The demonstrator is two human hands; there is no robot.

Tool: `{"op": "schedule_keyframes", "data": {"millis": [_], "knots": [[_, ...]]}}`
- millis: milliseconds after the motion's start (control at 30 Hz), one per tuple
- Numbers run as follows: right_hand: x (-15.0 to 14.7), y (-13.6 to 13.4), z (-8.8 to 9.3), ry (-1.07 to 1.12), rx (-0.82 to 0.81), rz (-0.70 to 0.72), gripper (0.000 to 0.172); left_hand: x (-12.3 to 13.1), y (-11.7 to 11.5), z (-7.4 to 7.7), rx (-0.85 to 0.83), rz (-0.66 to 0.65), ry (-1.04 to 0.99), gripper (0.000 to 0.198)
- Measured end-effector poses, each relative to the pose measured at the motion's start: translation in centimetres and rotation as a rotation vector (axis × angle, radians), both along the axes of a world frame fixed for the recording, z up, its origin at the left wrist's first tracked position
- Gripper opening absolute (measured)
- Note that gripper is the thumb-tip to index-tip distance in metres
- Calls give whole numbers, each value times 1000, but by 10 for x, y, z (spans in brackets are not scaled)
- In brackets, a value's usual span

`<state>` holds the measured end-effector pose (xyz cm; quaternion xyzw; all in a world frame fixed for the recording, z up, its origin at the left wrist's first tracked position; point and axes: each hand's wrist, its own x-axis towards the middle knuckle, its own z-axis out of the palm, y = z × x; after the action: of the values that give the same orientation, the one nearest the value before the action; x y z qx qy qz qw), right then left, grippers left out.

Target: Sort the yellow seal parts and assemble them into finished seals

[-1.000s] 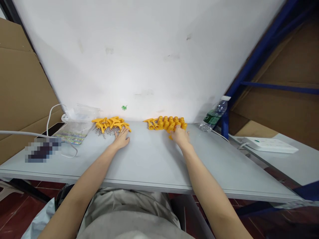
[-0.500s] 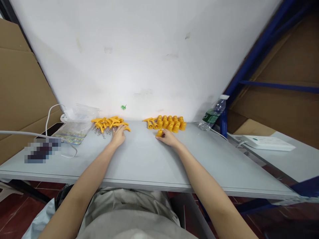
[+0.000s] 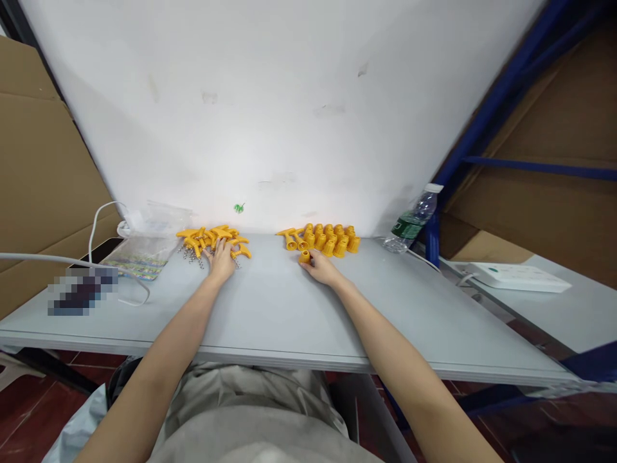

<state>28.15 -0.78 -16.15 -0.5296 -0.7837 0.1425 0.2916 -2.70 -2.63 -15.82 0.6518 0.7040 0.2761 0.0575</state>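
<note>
A pile of yellow T-handled corkscrews [image 3: 195, 239] with metal spirals lies at the back left of the table. Over its right side is my left hand [image 3: 220, 260], thumb and fingers apart and touching the handles; its fingertips are partly lost among them. One corkscrew [image 3: 242, 251] lies just right of that hand. My right hand [image 3: 324, 268] grips a yellow hollow cone-shaped sleeve [image 3: 304, 256] by its side, with an opening facing up. Behind it, several similar yellow sleeves [image 3: 340, 245] stand in rows. Two assembled-looking yellow pieces [image 3: 290, 242] lie at the rows' left end.
A plastic water bottle [image 3: 411, 222] leans at the right by the blue frame. On the left are clear plastic bags [image 3: 139, 257], a white cable [image 3: 43, 257] and a blurred dark item [image 3: 81, 292]. A white power strip [image 3: 518, 276] lies on the neighbouring surface.
My left hand has shifted left onto the corkscrew pile, uncovering the corkscrew at its right. The sleeve in my right hand has moved slightly left and tilted, its opening showing more.
</note>
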Motion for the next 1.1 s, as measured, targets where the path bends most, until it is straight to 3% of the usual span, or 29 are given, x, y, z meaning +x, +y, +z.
{"op": "schedule_keyframes", "data": {"millis": [300,567,767,967,1100], "knots": [[-1,-2,2,-1,16,17,10,-1,-1,-2,-21,-12,47,48],[-2,1,-2,23,27,-53,22,-3,-4,4,101,65,17,31],[-3,3,-5,20,56,-57,23,0,-2,6,153,17,-143,32],[-9,-1,-4,28,18,-22,27,3,-4,6,162,-79,-129,31],[-12,-3,-2,49,-41,13,40,4,-5,7,157,-74,-90,28]]}}
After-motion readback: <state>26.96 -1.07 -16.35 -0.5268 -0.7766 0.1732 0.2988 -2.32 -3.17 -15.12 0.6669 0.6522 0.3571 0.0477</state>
